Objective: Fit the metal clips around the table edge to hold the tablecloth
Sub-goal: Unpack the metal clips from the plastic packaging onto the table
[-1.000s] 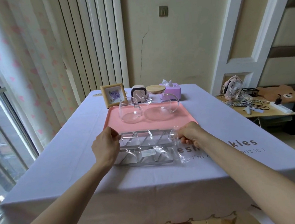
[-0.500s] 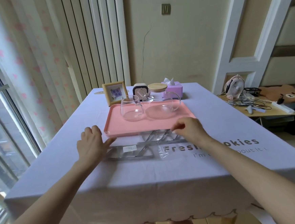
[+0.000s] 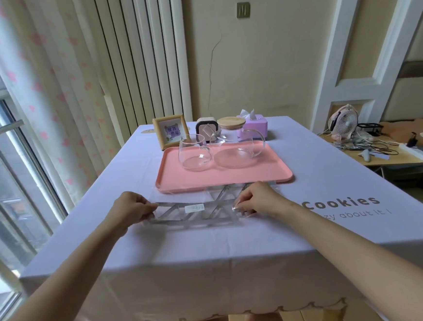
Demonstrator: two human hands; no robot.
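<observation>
Two bare hands rest on a lavender tablecloth (image 3: 212, 251) covering the bench. The left hand (image 3: 130, 208) and right hand (image 3: 256, 198) each pinch an end of a clear packet of metal clips (image 3: 194, 213), just before a pink tray (image 3: 222, 177). Unpacking seems underway; next, free one clip and carry it to the edge.

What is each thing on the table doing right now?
Clip packet: flat on the tablecloth, clips inside.
Left hand: pinching the packet's left end.
Right hand: pinching its right end.
Tablecloth: spread, unclipped.
Glass cup: upright, empty.
Glass teapot: upright, wooden lid on.
Pink tray: flat, holding both.
</observation>
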